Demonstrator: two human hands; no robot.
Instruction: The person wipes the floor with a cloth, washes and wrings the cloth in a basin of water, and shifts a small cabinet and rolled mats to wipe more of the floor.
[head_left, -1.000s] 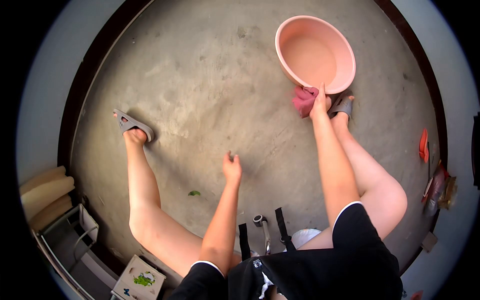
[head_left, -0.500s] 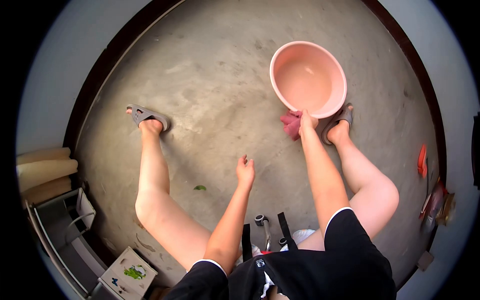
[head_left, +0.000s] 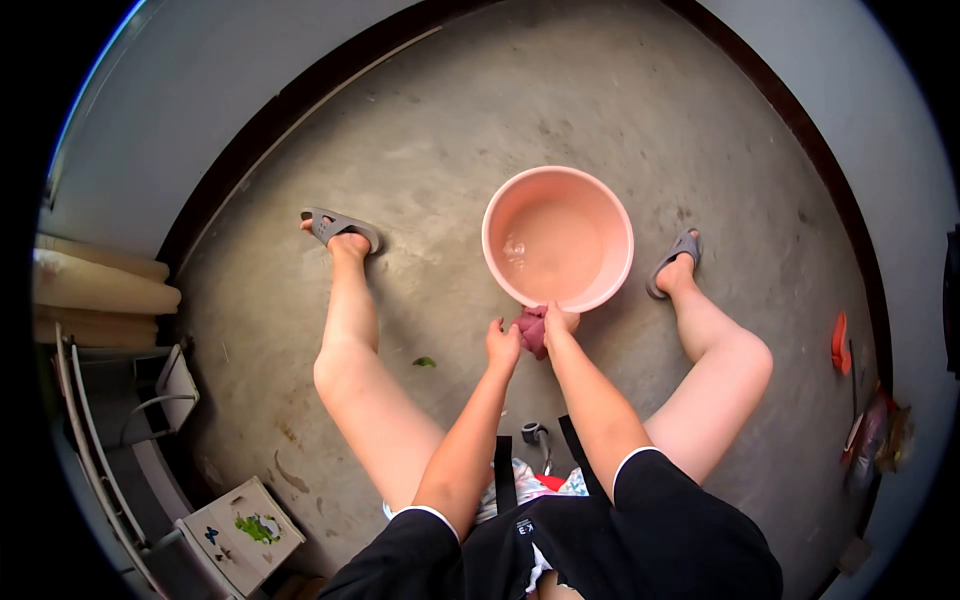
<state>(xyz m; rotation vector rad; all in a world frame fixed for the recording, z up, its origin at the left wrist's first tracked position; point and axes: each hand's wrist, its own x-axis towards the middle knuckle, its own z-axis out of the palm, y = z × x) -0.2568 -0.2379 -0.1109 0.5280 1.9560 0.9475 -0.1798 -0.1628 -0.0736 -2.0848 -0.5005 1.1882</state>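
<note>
A round pink basin (head_left: 558,240) with what looks like water in it stands on the floor between my feet. My right hand (head_left: 562,320) is at its near rim, closed on a dark pink cloth (head_left: 532,331) that hangs just outside the basin. Close to the cloth's left side is my left hand (head_left: 503,343), its thumb and fingers apart; whether it touches the cloth is hard to tell.
Grey slippers (head_left: 342,228) are on my feet. A small cabinet (head_left: 242,535), a grey rack (head_left: 120,400) and cream rolls (head_left: 105,282) are at the left. An orange-red object (head_left: 840,341) and bags (head_left: 868,440) lie by the right wall. A leaf (head_left: 424,362) lies on the floor.
The basin and the cloth in my right hand have moved left and nearer to me. My left hand is now beside the cloth. The view has shifted too.
</note>
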